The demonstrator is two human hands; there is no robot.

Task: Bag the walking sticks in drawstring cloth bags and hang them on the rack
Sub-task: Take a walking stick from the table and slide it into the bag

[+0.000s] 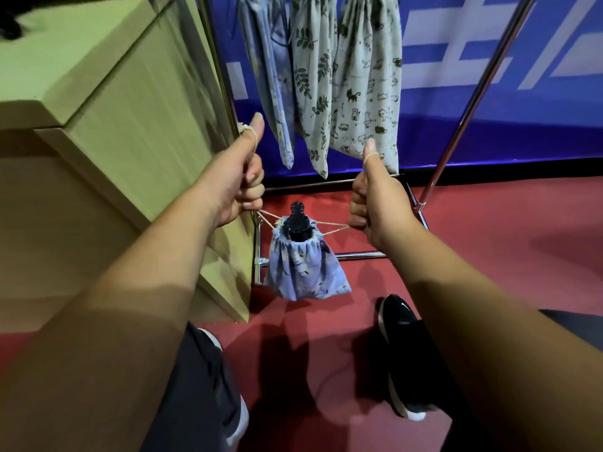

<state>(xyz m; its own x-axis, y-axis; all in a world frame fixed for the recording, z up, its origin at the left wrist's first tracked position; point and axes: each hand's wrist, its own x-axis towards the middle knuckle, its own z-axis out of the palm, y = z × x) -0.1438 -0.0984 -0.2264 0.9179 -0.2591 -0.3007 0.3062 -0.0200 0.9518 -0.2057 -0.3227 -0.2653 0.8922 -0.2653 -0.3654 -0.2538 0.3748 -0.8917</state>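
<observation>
Left hand (235, 184), right hand (372, 203): each grip clenched on drawstring (329, 227), cinching blue bag (303, 265).

**Out of sight**

The walking stick (296, 223) showed only its black handle; the rest lay inside the blue bag (305, 269). The three hanging bags (313, 76) and the rack's poles (470, 102) were cut off by the top edge, their hooks unseen. Curled fingers (253, 187) hid where the drawstring (332, 228) ran through each fist.
</observation>
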